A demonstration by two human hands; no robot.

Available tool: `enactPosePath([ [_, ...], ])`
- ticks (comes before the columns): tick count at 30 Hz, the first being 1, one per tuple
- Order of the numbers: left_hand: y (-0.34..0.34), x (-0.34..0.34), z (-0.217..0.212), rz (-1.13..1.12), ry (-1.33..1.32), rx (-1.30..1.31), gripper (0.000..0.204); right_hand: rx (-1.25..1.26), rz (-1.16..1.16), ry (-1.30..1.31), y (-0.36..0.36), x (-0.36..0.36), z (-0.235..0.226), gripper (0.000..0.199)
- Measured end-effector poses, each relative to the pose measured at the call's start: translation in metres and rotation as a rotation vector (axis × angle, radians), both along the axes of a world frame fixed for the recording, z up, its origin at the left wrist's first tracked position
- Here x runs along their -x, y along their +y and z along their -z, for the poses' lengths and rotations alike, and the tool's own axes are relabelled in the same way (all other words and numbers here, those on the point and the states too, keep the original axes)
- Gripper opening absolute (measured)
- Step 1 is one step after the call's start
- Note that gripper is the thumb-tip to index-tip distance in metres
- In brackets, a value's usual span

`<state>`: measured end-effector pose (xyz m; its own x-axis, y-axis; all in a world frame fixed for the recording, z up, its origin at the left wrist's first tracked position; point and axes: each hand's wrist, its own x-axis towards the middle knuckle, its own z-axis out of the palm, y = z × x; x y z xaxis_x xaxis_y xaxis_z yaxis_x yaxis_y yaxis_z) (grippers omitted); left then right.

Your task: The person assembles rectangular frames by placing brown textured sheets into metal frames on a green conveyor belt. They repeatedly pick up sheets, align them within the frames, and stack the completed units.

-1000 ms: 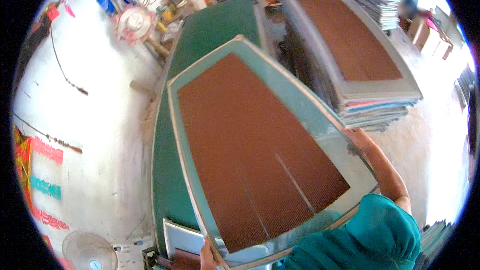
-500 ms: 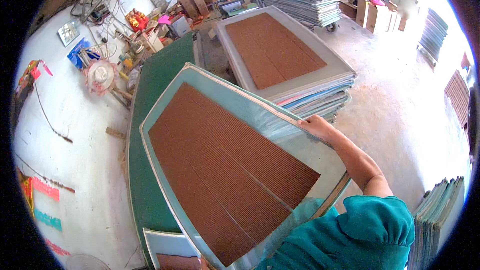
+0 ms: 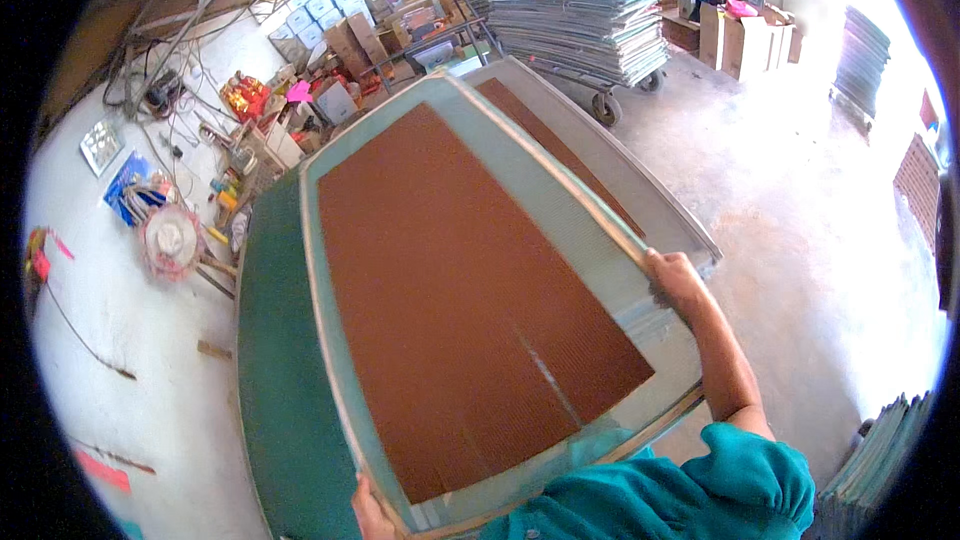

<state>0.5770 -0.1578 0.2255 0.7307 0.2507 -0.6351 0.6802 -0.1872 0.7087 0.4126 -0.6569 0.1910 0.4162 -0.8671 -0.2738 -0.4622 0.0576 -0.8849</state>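
Note:
I hold a large wood-edged mesh frame (image 3: 596, 210) in both hands. Over much of its pale translucent mesh lies a brown, finely ribbed sheet (image 3: 460, 310). My right hand (image 3: 676, 277) is closed round the right long edge. My left hand (image 3: 372, 510) grips the left edge near the close corner, partly cut off by the picture's lower edge. Beyond and to the right, partly covered from view by my frame, is another mesh frame (image 3: 640, 175) with a brown sheet (image 3: 560, 152) on it. Whether the two frames touch, I cannot tell.
A long green table (image 3: 280, 340) lies to the left, beside a white wall. A tall stack of frames (image 3: 575, 10) rests on a wheeled cart at the back. More frames (image 3: 885, 460) stand at the lower right. Cardboard boxes (image 3: 745, 35) sit farther off, at right.
The held frame has swung up and away over the frame behind, hiding much of it. My left hand shows more now. A smaller frame section at the lower left has gone from view.

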Motion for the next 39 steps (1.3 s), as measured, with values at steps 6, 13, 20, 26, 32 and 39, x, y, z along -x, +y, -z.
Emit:
enactPosePath([
  [6,-0.099,-0.153,0.058,0.241,-0.217,0.327,0.046,0.013,0.099,0.092,-0.141,-0.053,-0.027,0.054],
  [13,-0.204,-0.22,0.106,0.212,-0.194,0.306,0.043,0.105,0.119,0.134,-0.267,-0.08,0.021,0.056],
  [20,-0.225,-0.193,0.134,0.693,-0.355,-0.334,0.056,0.347,-0.088,0.491,-0.297,-0.097,0.064,0.064],
  [26,-0.243,-0.201,0.119,1.24,-0.277,-0.808,0.047,0.664,-0.467,1.082,-0.312,-0.106,0.074,0.058],
  [32,-0.208,-0.156,0.067,1.078,-0.568,-0.691,0.029,0.982,-0.52,0.894,-0.297,-0.185,0.054,0.021],
  [39,-0.085,0.024,-0.131,0.377,-0.954,0.283,0.015,1.16,-0.909,0.109,-0.049,-0.278,-0.005,0.027],
])
